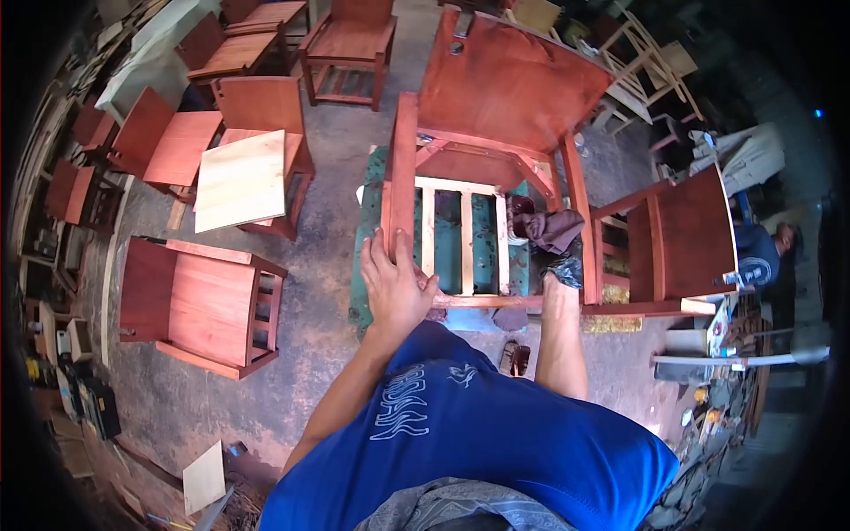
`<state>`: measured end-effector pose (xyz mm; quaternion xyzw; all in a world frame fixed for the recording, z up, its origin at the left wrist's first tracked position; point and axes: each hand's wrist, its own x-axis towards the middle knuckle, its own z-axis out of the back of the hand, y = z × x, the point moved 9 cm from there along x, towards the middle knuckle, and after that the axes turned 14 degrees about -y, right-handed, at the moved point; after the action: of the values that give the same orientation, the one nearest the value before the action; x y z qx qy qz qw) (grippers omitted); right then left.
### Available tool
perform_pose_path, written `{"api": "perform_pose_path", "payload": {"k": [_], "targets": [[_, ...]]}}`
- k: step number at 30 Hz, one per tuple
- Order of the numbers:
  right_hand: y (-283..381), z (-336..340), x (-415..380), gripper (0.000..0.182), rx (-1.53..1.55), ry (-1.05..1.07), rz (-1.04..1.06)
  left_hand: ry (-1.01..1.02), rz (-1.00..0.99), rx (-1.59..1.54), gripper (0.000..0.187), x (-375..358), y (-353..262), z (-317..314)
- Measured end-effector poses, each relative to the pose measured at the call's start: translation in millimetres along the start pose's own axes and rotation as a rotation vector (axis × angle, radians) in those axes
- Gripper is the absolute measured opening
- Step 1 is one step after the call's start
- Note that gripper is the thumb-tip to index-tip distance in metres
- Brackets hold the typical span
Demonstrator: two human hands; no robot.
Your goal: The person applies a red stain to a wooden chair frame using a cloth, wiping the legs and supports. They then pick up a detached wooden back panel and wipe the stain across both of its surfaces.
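In front of me stands a wooden chair frame (403,168), stained reddish brown, with pale unstained slats (466,239) across its lower part. My left hand (397,288) is bare and rests on the near end of its left post, fingers stretched out along the wood. A black plastic glove covers my right hand (565,267), which is closed on a purplish-brown cloth (556,230) inside the frame's right side. Beside the cloth is a container (517,232) with dark stain at its top. My right fingertips are partly hidden by the cloth.
The chair frame stands on a green surface (361,296). Several stained chairs (208,296) stand on the left, one with a pale board (241,181) on it. Another stained piece (695,234) stands close on the right. Near the right edge is another person (757,252).
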<state>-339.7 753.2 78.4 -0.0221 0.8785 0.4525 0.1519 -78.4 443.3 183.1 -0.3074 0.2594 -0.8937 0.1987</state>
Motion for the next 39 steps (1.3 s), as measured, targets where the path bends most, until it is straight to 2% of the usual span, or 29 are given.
{"api": "perform_pose_path", "payload": {"k": [4,6,7,8,9,10,13,16,17,19,21,22,23,25,26,27,29,31,34,37,39], "targets": [[68,-20,-47,0.023,-0.053,-0.075,0.116,-0.027,-0.014,-0.015,0.095,-1,4,1],[112,-29,-71,0.022,-0.103,-0.172,0.318,-0.021,-0.031,-0.027,0.095,-3,2,0],[142,-26,-87,0.033,-0.226,-0.306,0.518,-0.016,-0.006,-0.013,0.095,-4,3,-1],[159,-35,-102,0.037,-0.099,-0.270,0.564,-0.012,0.020,0.003,0.096,-4,4,-2],[170,-29,-104,0.037,-0.088,-0.282,0.572,-0.007,0.003,0.000,0.096,-3,2,-3],[188,-25,-106,0.036,-0.164,-0.278,0.671,-0.017,0.005,0.008,0.096,-4,1,-3],[218,-20,-119,0.032,-0.028,-0.334,0.538,-0.021,0.003,0.030,0.097,-6,1,-4],[241,76,-61,0.031,0.006,-0.220,0.504,0.003,0.024,0.085,0.095,-3,-3,-6],[243,89,-56,0.031,0.017,-0.208,0.499,0.009,0.038,0.106,0.095,-4,-3,-6],[252,98,-50,0.034,-0.053,-0.018,0.569,0.003,0.051,0.137,0.095,-5,-5,-8],[241,83,-69,0.038,0.052,-0.160,0.545,-0.017,0.068,0.243,0.094,-5,-3,-11],[238,99,-54,0.047,-0.055,-0.336,0.622,-0.035,0.044,0.254,0.094,-5,-7,-10],[228,108,-35,0.048,0.019,-0.284,0.522,-0.079,0.036,0.280,0.096,-6,-5,-13],[219,119,-3,0.047,-0.004,-0.105,0.488,-0.108,0.014,0.312,0.099,-7,-4,-17],[220,118,2,0.048,-0.068,-0.215,0.395,-0.097,0.026,0.344,0.099,-16,-3,-16],[215,117,10,0.048,-0.056,-0.194,0.371,-0.077,0.025,0.379,0.101,-17,-4,-17],[235,89,25,0.050,-0.329,-0.178,0.627,-0.114,0.033,0.423,0.104,-3,-11,-16],[241,59,38,0.047,-0.290,-0.111,0.632,-0.023,0.082,0.474,0.108,-9,-10,-21],[268,-5,22,0.037,-0.030,0.024,0.718,-0.033,0.104,0.500,0.110,-13,-10,-20],[280,-58,21,0.027,-0.337,0.129,1.329,-0.021,0.098,0.498,0.110,-8,-13,-21],[278,-102,8,0.023,-0.549,0.169,1.627,-0.047,0.054,0.488,0.109,-9,-11,-21]]}}
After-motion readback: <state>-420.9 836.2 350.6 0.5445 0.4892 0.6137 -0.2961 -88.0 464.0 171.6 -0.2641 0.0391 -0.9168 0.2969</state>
